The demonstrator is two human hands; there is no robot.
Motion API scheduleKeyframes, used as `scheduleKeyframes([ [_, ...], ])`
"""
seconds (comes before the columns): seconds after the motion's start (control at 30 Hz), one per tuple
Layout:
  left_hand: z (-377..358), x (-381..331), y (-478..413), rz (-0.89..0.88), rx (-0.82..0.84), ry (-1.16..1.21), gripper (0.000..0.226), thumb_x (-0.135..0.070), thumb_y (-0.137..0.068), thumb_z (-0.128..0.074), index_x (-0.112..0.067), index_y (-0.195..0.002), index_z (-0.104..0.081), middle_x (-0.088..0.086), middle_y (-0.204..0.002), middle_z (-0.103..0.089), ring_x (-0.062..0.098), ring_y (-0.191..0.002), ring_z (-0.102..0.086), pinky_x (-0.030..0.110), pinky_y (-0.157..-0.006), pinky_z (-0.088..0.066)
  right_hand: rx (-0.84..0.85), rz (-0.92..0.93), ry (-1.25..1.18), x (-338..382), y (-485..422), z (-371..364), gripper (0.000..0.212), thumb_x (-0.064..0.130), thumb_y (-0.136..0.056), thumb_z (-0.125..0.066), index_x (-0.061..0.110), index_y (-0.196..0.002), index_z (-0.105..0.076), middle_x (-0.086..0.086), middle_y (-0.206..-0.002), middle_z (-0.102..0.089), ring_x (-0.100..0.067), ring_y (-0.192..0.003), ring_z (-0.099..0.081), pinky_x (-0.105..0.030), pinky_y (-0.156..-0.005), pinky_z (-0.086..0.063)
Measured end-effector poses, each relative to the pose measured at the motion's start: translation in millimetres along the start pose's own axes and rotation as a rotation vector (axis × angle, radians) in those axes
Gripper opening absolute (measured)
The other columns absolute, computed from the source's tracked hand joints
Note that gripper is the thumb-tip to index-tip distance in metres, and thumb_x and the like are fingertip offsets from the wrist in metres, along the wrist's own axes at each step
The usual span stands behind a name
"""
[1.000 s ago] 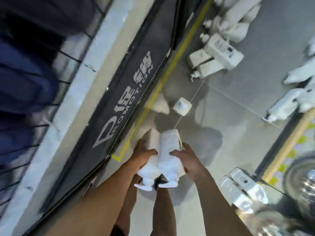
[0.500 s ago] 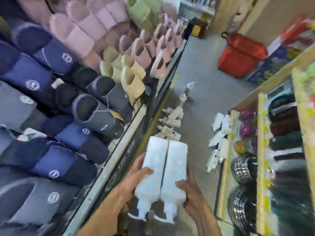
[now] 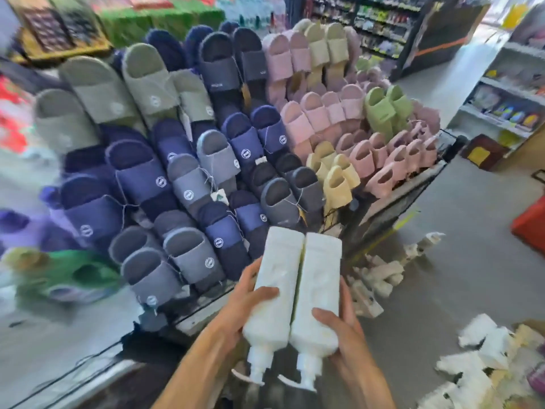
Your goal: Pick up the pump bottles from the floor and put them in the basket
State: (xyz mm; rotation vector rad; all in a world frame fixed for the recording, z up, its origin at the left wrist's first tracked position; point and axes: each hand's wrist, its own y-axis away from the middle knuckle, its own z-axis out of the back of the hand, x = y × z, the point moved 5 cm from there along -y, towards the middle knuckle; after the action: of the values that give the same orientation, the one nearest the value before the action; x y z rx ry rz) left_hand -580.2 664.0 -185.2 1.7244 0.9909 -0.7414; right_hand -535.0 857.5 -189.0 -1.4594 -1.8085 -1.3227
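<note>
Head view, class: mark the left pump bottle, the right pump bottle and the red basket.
Left pump bottle [image 3: 280, 267]: head view, middle of its white body.
Right pump bottle [image 3: 320, 284]: head view, middle of its white body.
Red basket [image 3: 530, 228]: head view, visible red wall.

Bright, even light from overhead fills the shop, with no hard shadows, only a soft darkening under the slipper rack [image 3: 383, 214] where it meets the floor [image 3: 466, 261]. The two held pump bottles [image 3: 295, 290] are almost blown out, and their embossing barely reads. The middle rows of slippers [image 3: 224, 160] are fairly sharp. Motion blur smears the left edge, where a green shape [image 3: 67, 276] and the goods at the top left [image 3: 59, 28] lose all detail. The white bottles on the floor [image 3: 483, 352] at the lower right are also smeared. Wide-angle distortion tilts the shelves [image 3: 507, 93] on the right.
</note>
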Motion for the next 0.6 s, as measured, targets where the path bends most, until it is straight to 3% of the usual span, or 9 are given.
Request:
scheduleKeyframes([
  [0.13,40.6,-5.3,60.6,-0.105,-0.181,0.135,0.075,-0.01,-0.07,-0.078,-0.03,-0.137,-0.052,0.006,-0.13,-0.066,0.032,-0.115,-0.066,0.058,-0.094,-0.053,0.234,-0.067,0.106,-4.5,4.2,-50.2,0.091,0.0,-0.062,-0.079,0.035,-0.141,-0.049,-0.004,-0.127,-0.071,-0.03,-0.113,-0.07,-0.046,-0.08,-0.061],
  [0.23,76.5,-11.9,109.6,-0.167,-0.341,0.231,0.077,-0.011,-0.066,-0.08,-0.03,-0.135,-0.053,0.011,-0.126,-0.067,0.036,-0.109,-0.068,0.058,-0.089,-0.056,0.389,-0.111,0.214,-15.6,13.2,-98.1,0.093,0.006,-0.064,-0.083,0.04,-0.143,-0.047,-0.004,-0.13,-0.069,-0.031,-0.114,-0.069,-0.051,-0.086,-0.06],
  [0.4,138.5,-12.8,200.7,-0.301,-0.582,0.341,0.094,-0.023,-0.048,-0.087,-0.025,-0.135,-0.052,0.014,-0.124,-0.067,0.037,-0.106,-0.069,0.058,-0.087,-0.057,0.649,-0.154,0.329,-51.5,44.2,-186.8,0.093,0.006,-0.066,-0.08,0.041,-0.144,-0.044,-0.001,-0.127,-0.071,-0.028,-0.114,-0.07,-0.045,-0.083,-0.061],
  [0.53,192.9,-1.6,280.0,-0.429,-0.745,0.453,0.092,-0.017,-0.051,-0.089,-0.026,-0.135,-0.052,0.015,-0.123,-0.069,0.04,-0.106,-0.069,0.055,-0.082,-0.058,0.825,-0.214,0.361,-101.1,85.0,-263.2,0.091,0.011,-0.065,-0.08,0.041,-0.144,-0.047,-0.005,-0.132,-0.068,-0.032,-0.116,-0.068,-0.056,-0.09,-0.058],
  [0.6,214.8,2.3,325.2,-0.493,-0.826,0.491,0.082,-0.01,-0.057,-0.084,-0.028,-0.132,-0.054,0.012,-0.119,-0.071,0.038,-0.103,-0.07,0.047,-0.073,-0.06,0.888,-0.227,0.371,-126.5,114.4,-299.8,0.093,0.015,-0.064,-0.084,0.04,-0.145,-0.047,-0.004,-0.135,-0.066,-0.031,-0.116,-0.068,-0.051,-0.087,-0.06],
])
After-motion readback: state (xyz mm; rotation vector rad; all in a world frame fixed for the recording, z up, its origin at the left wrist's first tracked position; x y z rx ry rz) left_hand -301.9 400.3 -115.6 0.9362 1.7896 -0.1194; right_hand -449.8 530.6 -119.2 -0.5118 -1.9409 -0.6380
